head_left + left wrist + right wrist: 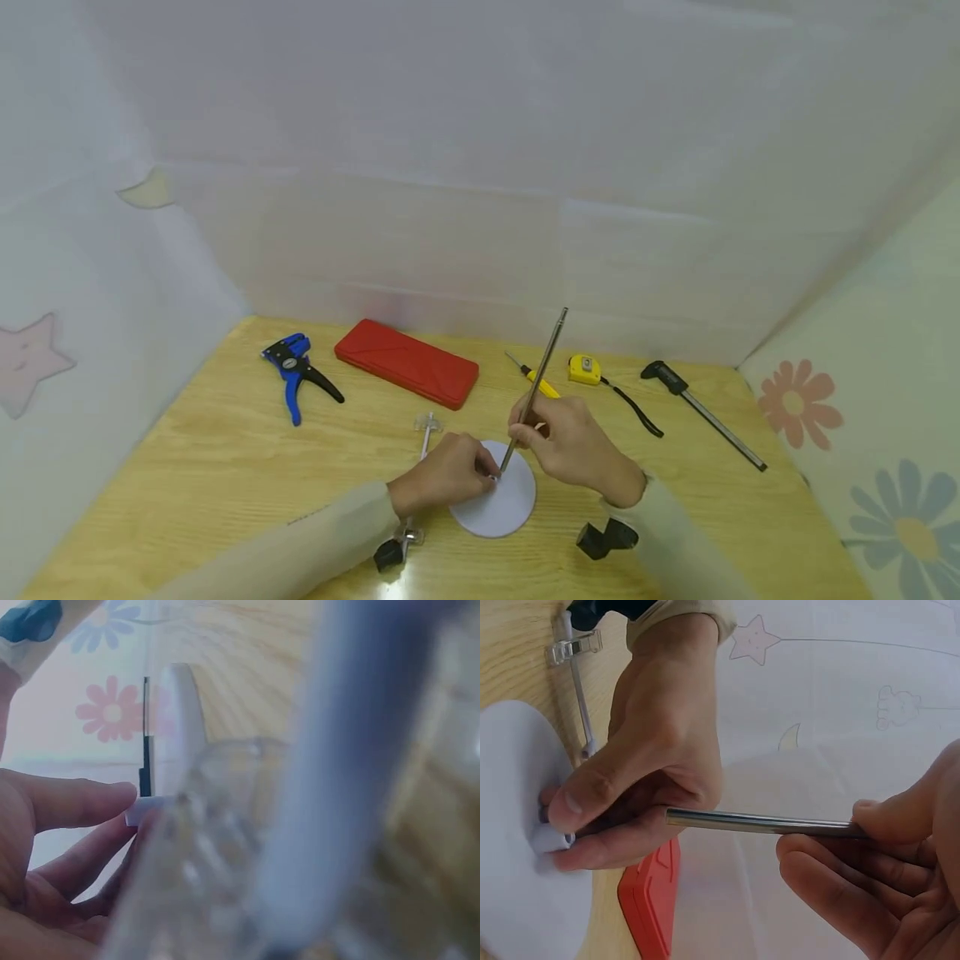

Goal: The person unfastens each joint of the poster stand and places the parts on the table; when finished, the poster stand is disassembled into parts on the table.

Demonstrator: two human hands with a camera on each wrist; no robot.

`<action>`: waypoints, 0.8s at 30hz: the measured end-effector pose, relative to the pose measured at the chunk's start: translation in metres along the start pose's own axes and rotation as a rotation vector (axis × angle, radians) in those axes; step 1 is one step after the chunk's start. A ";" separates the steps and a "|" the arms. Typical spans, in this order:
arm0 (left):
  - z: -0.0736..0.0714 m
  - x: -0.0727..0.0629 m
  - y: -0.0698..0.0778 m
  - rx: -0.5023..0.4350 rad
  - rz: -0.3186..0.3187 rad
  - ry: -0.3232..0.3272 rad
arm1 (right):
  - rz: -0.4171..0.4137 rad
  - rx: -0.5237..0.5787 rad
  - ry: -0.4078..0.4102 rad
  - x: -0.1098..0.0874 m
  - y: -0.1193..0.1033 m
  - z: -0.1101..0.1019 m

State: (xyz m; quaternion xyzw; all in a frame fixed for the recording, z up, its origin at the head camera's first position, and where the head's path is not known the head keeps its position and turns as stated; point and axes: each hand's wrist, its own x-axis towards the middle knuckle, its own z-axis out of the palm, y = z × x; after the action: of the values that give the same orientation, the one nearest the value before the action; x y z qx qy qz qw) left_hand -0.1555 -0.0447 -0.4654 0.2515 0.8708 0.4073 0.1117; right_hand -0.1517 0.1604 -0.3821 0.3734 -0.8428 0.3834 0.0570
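A round white disc base (493, 518) lies flat on the wooden table. My left hand (448, 473) pinches a short white hollow collar (553, 838) that rises from the middle of the disc. In my right hand (564, 435) a thin metal tube (550, 350) is pinched between thumb and fingers, slanting up and to the right. Its lower end (671, 816) points toward the collar, with a gap between them in the right wrist view. A slim white rod with clear plastic clips (428, 425) lies partly hidden beneath my left wrist; blurred, it fills much of the left wrist view.
Blue-and-black wire strippers (292, 367) and a red case (405, 362) lie at the back left. Behind my right hand are a yellow-handled screwdriver (547, 388), a yellow tape measure (584, 369) with a black strap, and a caliper (705, 411). Pale cloth walls surround the table.
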 end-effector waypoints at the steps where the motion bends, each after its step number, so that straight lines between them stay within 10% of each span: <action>1: 0.000 0.000 0.000 -0.005 -0.009 -0.002 | -0.010 0.014 -0.008 0.000 0.001 0.000; 24: 0.002 -0.002 -0.001 -0.037 -0.053 0.026 | 0.120 0.151 -0.112 -0.013 0.015 0.001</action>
State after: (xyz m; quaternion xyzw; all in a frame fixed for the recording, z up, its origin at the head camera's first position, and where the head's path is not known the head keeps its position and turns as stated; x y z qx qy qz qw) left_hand -0.1530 -0.0453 -0.4669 0.2211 0.8709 0.4233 0.1159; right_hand -0.1522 0.1741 -0.3973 0.3464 -0.8342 0.4272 -0.0415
